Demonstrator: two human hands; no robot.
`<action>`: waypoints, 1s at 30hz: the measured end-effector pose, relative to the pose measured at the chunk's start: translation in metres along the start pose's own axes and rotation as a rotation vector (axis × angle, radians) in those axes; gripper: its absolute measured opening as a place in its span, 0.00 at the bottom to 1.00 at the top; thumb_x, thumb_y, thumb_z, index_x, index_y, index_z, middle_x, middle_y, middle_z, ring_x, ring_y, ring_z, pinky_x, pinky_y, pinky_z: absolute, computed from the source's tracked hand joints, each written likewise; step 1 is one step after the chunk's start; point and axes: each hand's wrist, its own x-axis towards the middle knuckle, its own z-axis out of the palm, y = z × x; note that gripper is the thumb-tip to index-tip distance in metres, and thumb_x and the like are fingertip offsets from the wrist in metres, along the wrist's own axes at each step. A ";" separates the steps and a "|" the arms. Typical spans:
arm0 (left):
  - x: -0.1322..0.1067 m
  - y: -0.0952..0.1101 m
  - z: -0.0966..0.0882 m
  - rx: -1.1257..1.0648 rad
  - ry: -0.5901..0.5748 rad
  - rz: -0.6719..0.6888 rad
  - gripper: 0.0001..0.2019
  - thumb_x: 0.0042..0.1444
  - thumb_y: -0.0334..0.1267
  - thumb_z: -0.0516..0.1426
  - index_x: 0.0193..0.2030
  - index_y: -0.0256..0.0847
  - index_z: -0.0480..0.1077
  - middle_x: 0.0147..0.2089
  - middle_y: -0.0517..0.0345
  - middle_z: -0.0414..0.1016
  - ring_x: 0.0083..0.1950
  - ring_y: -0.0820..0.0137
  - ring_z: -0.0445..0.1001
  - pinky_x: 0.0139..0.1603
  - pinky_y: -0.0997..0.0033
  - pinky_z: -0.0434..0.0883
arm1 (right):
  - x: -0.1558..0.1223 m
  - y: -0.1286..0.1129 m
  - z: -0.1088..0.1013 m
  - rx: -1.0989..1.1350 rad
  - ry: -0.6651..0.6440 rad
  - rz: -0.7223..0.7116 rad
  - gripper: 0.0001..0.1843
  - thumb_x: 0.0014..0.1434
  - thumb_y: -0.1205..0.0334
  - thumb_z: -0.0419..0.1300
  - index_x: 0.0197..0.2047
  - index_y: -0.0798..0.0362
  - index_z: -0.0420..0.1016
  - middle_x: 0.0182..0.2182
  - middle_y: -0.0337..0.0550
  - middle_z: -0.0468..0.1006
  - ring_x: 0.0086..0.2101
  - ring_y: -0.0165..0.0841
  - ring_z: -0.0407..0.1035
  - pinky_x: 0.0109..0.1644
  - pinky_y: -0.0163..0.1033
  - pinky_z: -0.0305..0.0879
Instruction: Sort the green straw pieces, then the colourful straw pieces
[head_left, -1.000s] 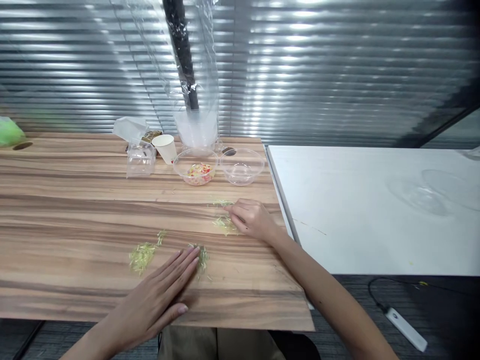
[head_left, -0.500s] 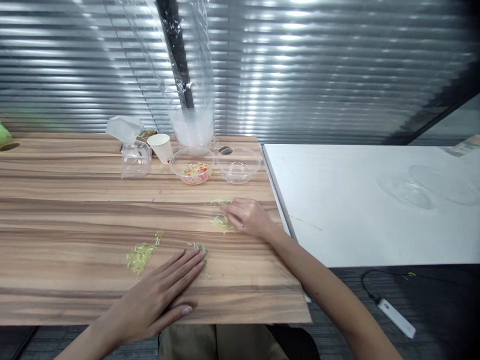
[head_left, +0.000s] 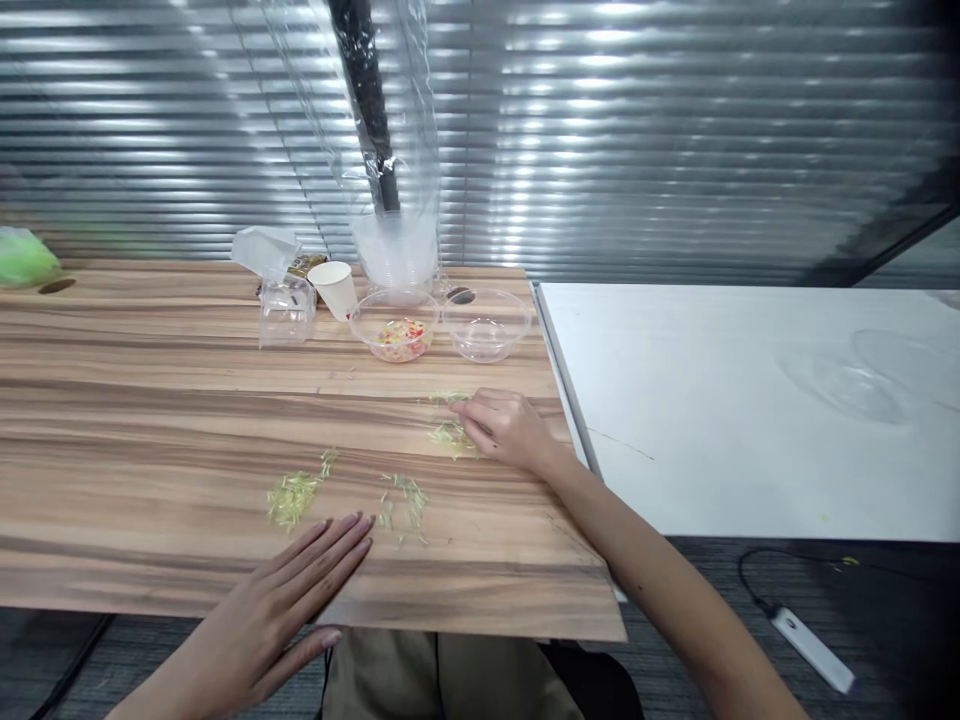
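Observation:
My left hand (head_left: 289,600) lies stretched out near the table's front edge, fingers together and pointing away from me, holding nothing. Just beyond its fingertips are scattered thin pale green strips (head_left: 405,500). A denser yellow-green pile of strips (head_left: 292,498) sits to its upper left, with a small cluster (head_left: 328,461) beside it. My right hand (head_left: 504,430) rests farther off with its fingers bent and closed. Its fingertips touch the table among more pale green strips (head_left: 450,435); the hand hides what is pinched, if anything.
Behind my hands stand a clear bowl with red and yellow bits (head_left: 405,340), another clear bowl (head_left: 487,340), a paper cup (head_left: 335,292), a clear plastic box (head_left: 287,310) and a bagged stack of clear containers (head_left: 397,245). A white table (head_left: 712,400) adjoins on the right.
My left hand has drawn back and left, off the strips it was covering, which now show spread out. My right hand stays at its strips. The view has shifted slightly.

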 end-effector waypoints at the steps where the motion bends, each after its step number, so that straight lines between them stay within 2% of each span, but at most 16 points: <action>1: -0.001 0.001 0.000 0.008 0.011 -0.005 0.29 0.70 0.45 0.44 0.73 0.36 0.43 0.70 0.53 0.57 0.70 0.65 0.55 0.70 0.64 0.52 | 0.000 0.001 0.001 0.005 -0.003 0.006 0.12 0.63 0.71 0.52 0.44 0.57 0.76 0.27 0.44 0.78 0.29 0.33 0.71 0.31 0.35 0.64; 4: -0.004 0.005 0.000 0.041 0.046 -0.022 0.28 0.71 0.44 0.43 0.73 0.37 0.42 0.69 0.54 0.59 0.68 0.66 0.59 0.69 0.66 0.57 | 0.002 -0.002 0.000 0.027 0.000 0.004 0.12 0.63 0.72 0.53 0.44 0.58 0.76 0.30 0.46 0.79 0.32 0.34 0.73 0.34 0.37 0.69; 7: -0.004 0.005 0.002 0.052 0.061 -0.021 0.28 0.71 0.44 0.43 0.73 0.38 0.42 0.68 0.54 0.60 0.67 0.65 0.62 0.67 0.67 0.60 | 0.001 -0.020 -0.007 0.062 -0.036 -0.107 0.13 0.64 0.73 0.52 0.47 0.59 0.76 0.38 0.50 0.82 0.41 0.35 0.75 0.48 0.41 0.72; 9: -0.005 0.004 0.004 0.048 0.070 -0.010 0.28 0.71 0.43 0.43 0.73 0.38 0.42 0.68 0.54 0.60 0.66 0.65 0.63 0.66 0.67 0.61 | -0.003 -0.039 -0.017 0.100 -0.126 -0.203 0.14 0.66 0.70 0.52 0.51 0.60 0.74 0.47 0.50 0.80 0.50 0.34 0.72 0.56 0.42 0.68; 11: -0.005 0.001 0.006 0.035 0.075 0.002 0.28 0.71 0.43 0.43 0.73 0.39 0.41 0.68 0.55 0.61 0.66 0.65 0.64 0.66 0.67 0.62 | -0.012 -0.057 -0.029 0.160 -0.309 -0.286 0.18 0.68 0.66 0.50 0.57 0.60 0.70 0.56 0.51 0.74 0.60 0.33 0.63 0.62 0.41 0.63; 14: -0.005 -0.002 0.009 -0.013 0.073 0.005 0.29 0.71 0.45 0.44 0.74 0.42 0.40 0.68 0.56 0.61 0.66 0.66 0.64 0.66 0.67 0.62 | -0.030 -0.076 -0.047 0.223 -0.507 -0.246 0.22 0.70 0.58 0.48 0.61 0.60 0.66 0.64 0.49 0.64 0.67 0.34 0.49 0.70 0.45 0.51; 17: -0.002 -0.006 0.011 -0.061 0.056 0.038 0.31 0.69 0.46 0.47 0.74 0.41 0.40 0.69 0.56 0.58 0.68 0.65 0.61 0.68 0.67 0.57 | -0.044 -0.082 -0.058 0.264 -0.652 -0.158 0.26 0.71 0.55 0.46 0.67 0.59 0.58 0.67 0.48 0.57 0.69 0.32 0.41 0.72 0.45 0.40; 21: 0.012 -0.009 0.010 -0.087 0.025 0.117 0.34 0.68 0.47 0.49 0.74 0.40 0.39 0.71 0.57 0.54 0.70 0.65 0.55 0.72 0.65 0.47 | -0.045 -0.081 -0.056 0.300 -0.760 -0.135 0.29 0.71 0.52 0.44 0.69 0.59 0.53 0.69 0.46 0.50 0.69 0.30 0.36 0.73 0.44 0.31; 25: 0.023 -0.009 0.009 -0.137 0.018 0.156 0.35 0.67 0.47 0.50 0.74 0.39 0.38 0.72 0.56 0.51 0.72 0.63 0.52 0.72 0.64 0.45 | -0.033 -0.080 -0.046 0.326 -0.775 -0.144 0.31 0.70 0.50 0.46 0.70 0.59 0.51 0.69 0.48 0.49 0.69 0.30 0.36 0.72 0.46 0.27; 30: 0.020 -0.009 0.011 -0.168 0.006 0.138 0.35 0.67 0.48 0.49 0.74 0.42 0.35 0.71 0.58 0.54 0.70 0.64 0.56 0.71 0.63 0.48 | -0.028 -0.081 -0.043 0.358 -0.755 -0.146 0.31 0.69 0.51 0.49 0.69 0.57 0.52 0.68 0.50 0.55 0.69 0.31 0.41 0.72 0.49 0.29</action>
